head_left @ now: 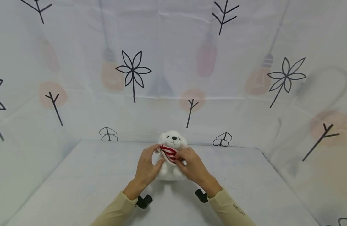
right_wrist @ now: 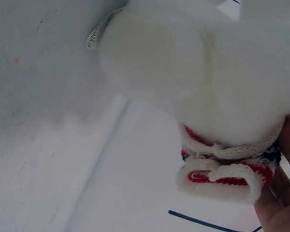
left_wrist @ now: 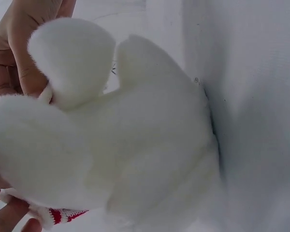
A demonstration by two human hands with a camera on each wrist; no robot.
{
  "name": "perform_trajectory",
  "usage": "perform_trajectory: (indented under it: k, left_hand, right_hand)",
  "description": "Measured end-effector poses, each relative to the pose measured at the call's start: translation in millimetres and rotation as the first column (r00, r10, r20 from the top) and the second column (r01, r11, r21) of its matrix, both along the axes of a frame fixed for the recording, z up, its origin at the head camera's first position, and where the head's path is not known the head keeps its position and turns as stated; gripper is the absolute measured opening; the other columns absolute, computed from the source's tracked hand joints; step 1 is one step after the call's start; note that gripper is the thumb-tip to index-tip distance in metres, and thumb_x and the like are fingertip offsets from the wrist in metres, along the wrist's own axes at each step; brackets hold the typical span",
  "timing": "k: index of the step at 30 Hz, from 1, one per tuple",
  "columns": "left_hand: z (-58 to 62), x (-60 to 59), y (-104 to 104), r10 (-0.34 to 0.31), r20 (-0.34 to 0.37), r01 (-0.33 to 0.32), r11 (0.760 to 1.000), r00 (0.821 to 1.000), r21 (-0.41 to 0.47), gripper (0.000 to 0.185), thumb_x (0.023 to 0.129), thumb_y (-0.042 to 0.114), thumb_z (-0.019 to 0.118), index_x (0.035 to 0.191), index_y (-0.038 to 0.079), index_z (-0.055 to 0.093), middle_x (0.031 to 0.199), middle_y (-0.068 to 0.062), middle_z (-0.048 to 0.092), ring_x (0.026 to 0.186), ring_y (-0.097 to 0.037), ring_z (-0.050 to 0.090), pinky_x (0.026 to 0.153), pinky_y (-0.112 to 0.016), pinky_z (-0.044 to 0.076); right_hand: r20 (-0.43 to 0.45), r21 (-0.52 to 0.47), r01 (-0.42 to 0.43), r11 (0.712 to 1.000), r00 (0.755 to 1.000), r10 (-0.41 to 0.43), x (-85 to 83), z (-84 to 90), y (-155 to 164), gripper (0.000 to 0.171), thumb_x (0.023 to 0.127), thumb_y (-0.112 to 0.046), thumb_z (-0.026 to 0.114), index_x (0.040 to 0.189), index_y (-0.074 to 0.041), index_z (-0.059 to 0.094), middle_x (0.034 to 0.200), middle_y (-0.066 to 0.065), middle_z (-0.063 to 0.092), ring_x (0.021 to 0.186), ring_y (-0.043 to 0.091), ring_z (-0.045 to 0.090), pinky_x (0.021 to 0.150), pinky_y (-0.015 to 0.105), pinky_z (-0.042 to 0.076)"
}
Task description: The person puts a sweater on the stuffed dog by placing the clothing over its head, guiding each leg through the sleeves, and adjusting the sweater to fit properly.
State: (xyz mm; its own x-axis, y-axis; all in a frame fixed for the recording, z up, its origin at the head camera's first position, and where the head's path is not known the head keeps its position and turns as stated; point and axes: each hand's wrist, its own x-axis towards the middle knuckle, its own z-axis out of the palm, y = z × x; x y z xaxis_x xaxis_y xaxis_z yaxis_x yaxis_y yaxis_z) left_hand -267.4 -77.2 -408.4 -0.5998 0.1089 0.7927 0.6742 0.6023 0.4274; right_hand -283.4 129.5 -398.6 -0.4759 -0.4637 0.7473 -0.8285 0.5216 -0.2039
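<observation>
A white plush dog [head_left: 169, 172] sits upright on the table, facing me. Across its chest, below the chin, lies a red-and-white striped knitted scarf [head_left: 168, 151]. My left hand [head_left: 146, 166] pinches the scarf at its upper left edge, thumb near the dog's body. With thumb and fingers, my right hand [head_left: 191, 163] grips the scarf's right part. In the right wrist view, a folded cream-edged scarf end [right_wrist: 222, 181] hangs beside the plush, also showing dark blue yarn. The left wrist view shows the plush's white limbs [left_wrist: 70, 58] up close.
The white table [head_left: 66, 191] reaches back to a white cloth backdrop [head_left: 162, 116] with printed plants and bulbs. Cloth also hangs along both sides. Black devices [head_left: 144, 201] sit on the undersides of both wrists. A small printed label [right_wrist: 93, 37] sticks out from the plush.
</observation>
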Motion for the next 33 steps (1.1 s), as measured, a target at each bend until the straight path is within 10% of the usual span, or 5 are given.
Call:
perform_trajectory:
  k: [9, 18, 33]
  left_hand:
    - [-1.7, -3.0, -1.8, -0.064, -0.009, 0.063, 0.997, 0.998, -0.037, 0.056, 0.076, -0.004, 0.073, 0.129, 0.009, 0.057, 0.107, -0.004, 0.064, 0.099, -0.022, 0.053, 0.083, -0.045, 0.040]
    - [-1.4, -2.4, -2.2, -0.151, 0.065, 0.153, 0.988, 0.986, -0.035, 0.060, 0.079, -0.008, 0.070, 0.134, 0.007, 0.051, 0.110, -0.004, 0.060, 0.099, -0.018, 0.054, 0.082, -0.039, 0.046]
    - [-4.3, -7.3, -4.1, -0.232, 0.088, 0.235, 0.972, 0.969, -0.022, 0.062, 0.079, -0.013, 0.065, 0.136, 0.001, 0.045, 0.129, -0.010, 0.055, 0.111, -0.023, 0.054, 0.089, -0.041, 0.047]
  right_hand:
    - [-0.013, 0.048, -0.001, 0.999, 1.000, 0.002, -0.2, 4.1, -0.3, 0.021, 0.074, -0.012, 0.083, 0.089, -0.014, 0.069, 0.086, -0.007, 0.066, 0.087, 0.012, 0.049, 0.072, 0.026, 0.045]
    - [0.178, 0.054, -0.083, 0.995, 0.981, 0.073, 5.9, 6.0, -0.4, 0.024, 0.078, -0.011, 0.079, 0.098, -0.012, 0.066, 0.095, -0.005, 0.064, 0.093, 0.009, 0.055, 0.078, 0.026, 0.050]
    - [0.111, 0.123, -0.096, 0.988, 0.990, 0.083, 8.6, 1.3, -6.6, 0.039, 0.074, -0.031, 0.082, 0.106, -0.015, 0.067, 0.093, -0.009, 0.064, 0.103, 0.012, 0.053, 0.086, 0.037, 0.043]
